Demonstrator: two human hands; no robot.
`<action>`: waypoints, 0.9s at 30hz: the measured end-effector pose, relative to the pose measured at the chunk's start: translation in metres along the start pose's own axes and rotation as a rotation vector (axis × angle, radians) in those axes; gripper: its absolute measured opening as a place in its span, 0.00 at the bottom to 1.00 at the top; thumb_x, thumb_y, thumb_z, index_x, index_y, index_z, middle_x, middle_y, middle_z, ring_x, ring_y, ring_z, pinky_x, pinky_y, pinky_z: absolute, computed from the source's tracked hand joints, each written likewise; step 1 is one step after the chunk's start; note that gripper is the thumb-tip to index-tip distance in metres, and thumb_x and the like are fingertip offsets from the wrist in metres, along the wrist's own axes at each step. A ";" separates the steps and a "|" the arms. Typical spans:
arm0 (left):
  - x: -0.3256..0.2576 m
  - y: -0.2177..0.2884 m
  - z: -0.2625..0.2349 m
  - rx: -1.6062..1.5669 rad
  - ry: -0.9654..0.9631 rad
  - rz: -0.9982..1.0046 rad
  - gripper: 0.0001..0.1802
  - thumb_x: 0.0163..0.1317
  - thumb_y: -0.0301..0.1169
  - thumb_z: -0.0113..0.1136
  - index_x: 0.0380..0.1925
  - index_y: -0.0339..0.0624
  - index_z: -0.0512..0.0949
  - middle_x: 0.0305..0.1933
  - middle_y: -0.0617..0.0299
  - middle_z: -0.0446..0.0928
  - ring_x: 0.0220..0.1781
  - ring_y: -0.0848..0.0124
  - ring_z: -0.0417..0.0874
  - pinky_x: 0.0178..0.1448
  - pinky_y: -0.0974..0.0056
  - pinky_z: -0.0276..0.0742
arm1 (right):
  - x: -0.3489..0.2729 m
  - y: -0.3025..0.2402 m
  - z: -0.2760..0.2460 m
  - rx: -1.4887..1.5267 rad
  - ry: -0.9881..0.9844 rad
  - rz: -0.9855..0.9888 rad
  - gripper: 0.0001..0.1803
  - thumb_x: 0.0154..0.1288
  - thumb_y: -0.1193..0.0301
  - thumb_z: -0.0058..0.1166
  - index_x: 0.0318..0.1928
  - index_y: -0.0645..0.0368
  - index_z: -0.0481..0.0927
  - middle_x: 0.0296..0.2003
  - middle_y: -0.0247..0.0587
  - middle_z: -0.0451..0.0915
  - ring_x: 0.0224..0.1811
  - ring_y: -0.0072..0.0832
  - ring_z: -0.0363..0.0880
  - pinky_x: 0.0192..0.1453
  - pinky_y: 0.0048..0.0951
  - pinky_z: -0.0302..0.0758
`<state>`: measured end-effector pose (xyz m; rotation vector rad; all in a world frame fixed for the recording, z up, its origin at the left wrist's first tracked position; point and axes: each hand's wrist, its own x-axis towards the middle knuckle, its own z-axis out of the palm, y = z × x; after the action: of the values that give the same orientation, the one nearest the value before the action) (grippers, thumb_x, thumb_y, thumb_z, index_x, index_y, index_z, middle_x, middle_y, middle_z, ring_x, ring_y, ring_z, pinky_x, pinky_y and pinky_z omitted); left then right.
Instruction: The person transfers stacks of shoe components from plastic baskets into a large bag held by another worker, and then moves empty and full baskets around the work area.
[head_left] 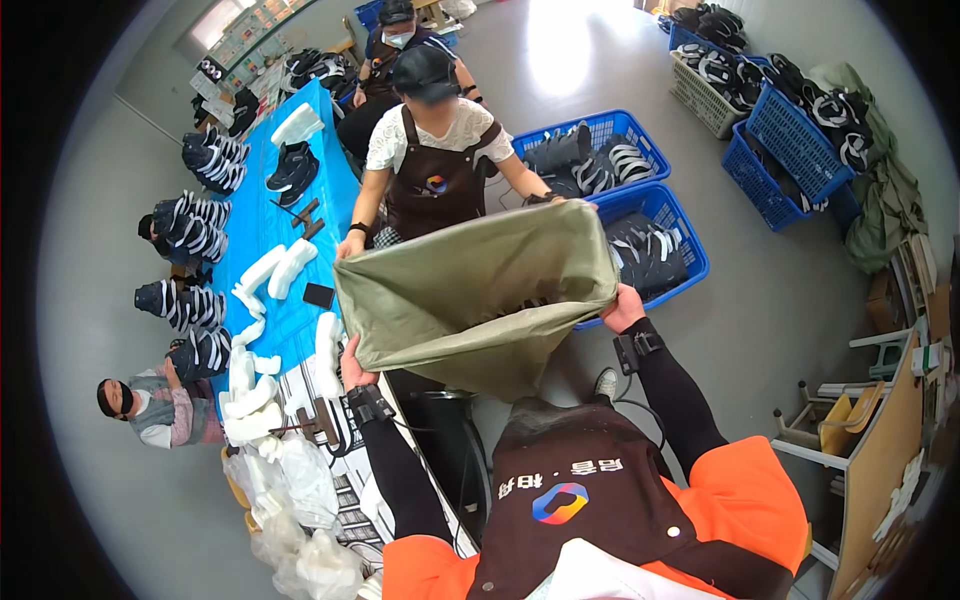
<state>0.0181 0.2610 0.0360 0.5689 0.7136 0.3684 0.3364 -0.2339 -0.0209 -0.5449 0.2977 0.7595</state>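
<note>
Green sack (470, 280) stretched between two people

Nearest is the wearer's brown apron (590, 470), with orange sleeves (740, 490) on both sides. The wearer's two hands are closed on fabric: the left hand (357, 367) grips the near left corner of the green sack, beside the bench, and the right hand (624, 310) grips its near right corner. The sack hangs between the wearer and a co-worker (435, 160), its wide mouth facing up and its body narrowing below. The co-worker faces the wearer and holds the far side near both corners.

To the left, the bench (255, 225), partly under a blue cover, carries clear plastic bags (305, 480), brown-handled tools (318, 425), white curved forms (291, 266), a flat dark rectangle (319, 297) and, farther along, a dark shoe (294, 172). Stacks of black-and-white footwear (205, 230) line its outer side, where another person (165, 410) stands.

Beyond the sack, on the right, two blue crates (700, 262) hold dark footwear. Farther off are more loaded baskets (790, 140) and, behind the co-worker, a masked person (388, 60).
</note>
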 end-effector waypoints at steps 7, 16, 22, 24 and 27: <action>-0.011 -0.009 -0.010 -0.017 0.047 0.101 0.23 0.67 0.36 0.59 0.57 0.35 0.75 0.56 0.50 0.81 0.57 0.53 0.81 0.64 0.49 0.75 | 0.034 0.006 0.012 -0.003 -0.057 0.065 0.24 0.69 0.69 0.36 0.58 0.70 0.75 0.59 0.56 0.77 0.63 0.47 0.74 0.71 0.48 0.68; -0.019 -0.010 -0.010 0.017 0.073 0.080 0.21 0.66 0.34 0.62 0.55 0.36 0.76 0.55 0.52 0.81 0.55 0.55 0.82 0.63 0.49 0.76 | 0.043 0.010 0.003 -0.031 -0.002 0.115 0.24 0.66 0.69 0.35 0.56 0.68 0.76 0.57 0.54 0.78 0.61 0.46 0.76 0.69 0.49 0.68; -0.026 -0.023 -0.013 0.090 0.052 -0.022 0.18 0.66 0.33 0.63 0.53 0.37 0.77 0.53 0.53 0.83 0.53 0.56 0.84 0.60 0.50 0.78 | 0.029 0.011 -0.013 0.011 0.048 0.105 0.24 0.63 0.70 0.37 0.55 0.68 0.77 0.55 0.53 0.80 0.59 0.46 0.77 0.68 0.48 0.70; -0.026 -0.021 -0.018 0.068 -0.044 -0.096 0.22 0.67 0.32 0.61 0.58 0.36 0.74 0.57 0.51 0.81 0.57 0.55 0.82 0.64 0.51 0.76 | 0.029 0.014 -0.023 0.017 0.076 0.081 0.24 0.60 0.70 0.40 0.54 0.67 0.78 0.53 0.53 0.81 0.58 0.46 0.78 0.68 0.47 0.70; -0.025 -0.027 -0.007 0.089 -0.043 -0.098 0.24 0.66 0.32 0.61 0.60 0.36 0.73 0.60 0.50 0.79 0.60 0.54 0.80 0.67 0.49 0.74 | 0.027 0.015 -0.041 0.033 0.108 0.099 0.25 0.57 0.68 0.42 0.53 0.66 0.78 0.52 0.52 0.82 0.56 0.45 0.79 0.67 0.46 0.72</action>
<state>-0.0013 0.2297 0.0276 0.6220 0.7160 0.2337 0.3421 -0.2328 -0.0722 -0.5439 0.4391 0.8204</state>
